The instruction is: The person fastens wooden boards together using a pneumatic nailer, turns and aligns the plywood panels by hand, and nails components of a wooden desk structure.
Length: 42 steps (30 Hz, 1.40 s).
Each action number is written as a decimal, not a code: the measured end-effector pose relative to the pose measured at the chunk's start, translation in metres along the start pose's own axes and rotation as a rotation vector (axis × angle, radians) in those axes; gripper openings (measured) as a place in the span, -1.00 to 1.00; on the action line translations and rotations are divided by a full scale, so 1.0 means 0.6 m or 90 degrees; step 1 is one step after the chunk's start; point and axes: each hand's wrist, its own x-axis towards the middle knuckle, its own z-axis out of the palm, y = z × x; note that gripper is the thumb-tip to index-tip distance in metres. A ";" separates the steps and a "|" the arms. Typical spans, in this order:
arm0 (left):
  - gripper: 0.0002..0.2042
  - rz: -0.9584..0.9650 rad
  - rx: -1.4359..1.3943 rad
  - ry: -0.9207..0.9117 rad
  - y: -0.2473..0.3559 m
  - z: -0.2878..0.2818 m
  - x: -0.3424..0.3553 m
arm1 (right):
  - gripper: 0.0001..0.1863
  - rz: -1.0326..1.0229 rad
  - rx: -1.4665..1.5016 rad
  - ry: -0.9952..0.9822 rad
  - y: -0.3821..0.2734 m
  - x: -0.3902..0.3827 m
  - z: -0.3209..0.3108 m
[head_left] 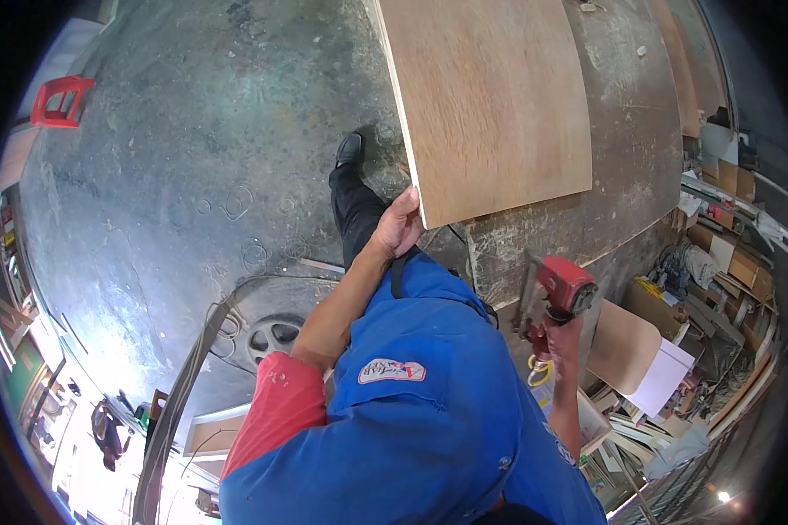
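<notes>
A plywood panel (495,105) with a pale edge strip lies on a worn workbench (630,149), its near end toward me. My left hand (399,224) grips the panel's near left corner, the thumb lying along the edge and the other fingers partly hidden. My right hand (562,337) is closed around a red and black air nail gun (562,287), held off to the right of my body and apart from the panel. A coiled yellow air hose (541,371) hangs below the tool's handle.
Boards, boxes and offcuts (718,262) crowd the right side. Below them lies a pile of wood strips (630,446). A wheel (276,338) and a bent dark hose or cable bundle (184,376) are at my left. A red plastic stool (61,101) stands at the far left.
</notes>
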 end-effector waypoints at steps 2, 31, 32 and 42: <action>-0.24 -0.002 -0.001 0.005 -0.004 -0.001 0.002 | -0.66 0.086 0.141 0.017 -0.101 -0.018 0.075; -0.37 -0.002 -0.048 0.034 -0.010 0.008 -0.001 | -0.71 -0.170 -0.177 -0.232 -0.262 0.036 0.236; -0.38 -0.003 -0.059 0.035 -0.008 0.010 -0.003 | -0.73 -0.167 -0.178 -0.231 -0.265 0.038 0.238; -0.38 -0.053 -0.147 -0.032 0.010 0.010 -0.012 | -0.77 -0.162 -0.221 -0.214 -0.283 0.038 0.239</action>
